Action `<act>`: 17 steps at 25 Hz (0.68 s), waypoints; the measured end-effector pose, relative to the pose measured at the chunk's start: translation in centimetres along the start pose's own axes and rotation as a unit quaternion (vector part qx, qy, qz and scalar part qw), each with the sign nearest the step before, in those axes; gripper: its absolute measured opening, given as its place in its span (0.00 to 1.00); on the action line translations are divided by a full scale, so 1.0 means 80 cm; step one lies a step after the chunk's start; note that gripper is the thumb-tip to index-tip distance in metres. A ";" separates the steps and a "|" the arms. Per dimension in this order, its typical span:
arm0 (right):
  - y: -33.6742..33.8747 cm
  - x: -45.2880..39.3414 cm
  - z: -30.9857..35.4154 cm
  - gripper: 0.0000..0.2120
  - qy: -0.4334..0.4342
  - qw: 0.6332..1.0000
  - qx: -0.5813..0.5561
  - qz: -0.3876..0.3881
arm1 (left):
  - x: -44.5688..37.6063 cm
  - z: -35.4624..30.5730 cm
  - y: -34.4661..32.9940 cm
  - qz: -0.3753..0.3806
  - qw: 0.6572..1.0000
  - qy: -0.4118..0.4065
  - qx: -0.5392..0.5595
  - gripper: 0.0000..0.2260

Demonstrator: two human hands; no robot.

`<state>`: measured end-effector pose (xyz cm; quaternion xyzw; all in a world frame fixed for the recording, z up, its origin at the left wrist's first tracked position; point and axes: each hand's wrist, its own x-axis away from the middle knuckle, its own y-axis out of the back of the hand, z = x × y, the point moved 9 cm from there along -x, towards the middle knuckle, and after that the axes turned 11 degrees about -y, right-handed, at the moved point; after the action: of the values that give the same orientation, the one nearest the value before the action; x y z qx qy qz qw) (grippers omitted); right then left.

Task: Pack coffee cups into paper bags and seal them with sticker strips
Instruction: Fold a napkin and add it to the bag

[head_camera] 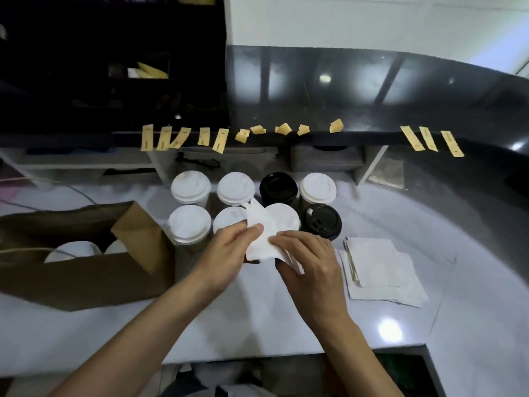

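Both hands, left [229,247] and right [309,259], pinch a white napkin [259,239] above lidded cups [190,187] on a pale marble counter [257,319]. A brown bag [86,279] stands left; sticker strips [220,140] line the dark ledge [357,137] behind.

From my feed the stuff sits on a pale marble-look counter [257,325]. Left side there's a brown paper bag [86,276] lying open w/ white lids showing inside. Center-back is a cluster of lidded cups in 2 rows, mostly white-lid cups [190,187] plus 2 black-lid cups [278,188]. Right of the cluster is a stack of white napkins [383,270], just beside the front black-lid one. Behind is a raised dark ledge [372,93] w/ yellow sticker strips [220,140] hanging off its front edge.
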<state>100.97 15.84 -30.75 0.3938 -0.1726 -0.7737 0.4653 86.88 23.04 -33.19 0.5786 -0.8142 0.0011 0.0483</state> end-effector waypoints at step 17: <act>-0.083 -0.045 0.098 0.10 -0.203 0.932 -0.290 0.083 | 0.121 -0.167 0.212 -0.134 0.901 -0.229 -0.343 0.12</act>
<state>91.97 21.48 -28.41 0.0605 -0.0640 -0.8120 0.5770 68.80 20.26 -18.19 0.6145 -0.6674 -0.4171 0.0556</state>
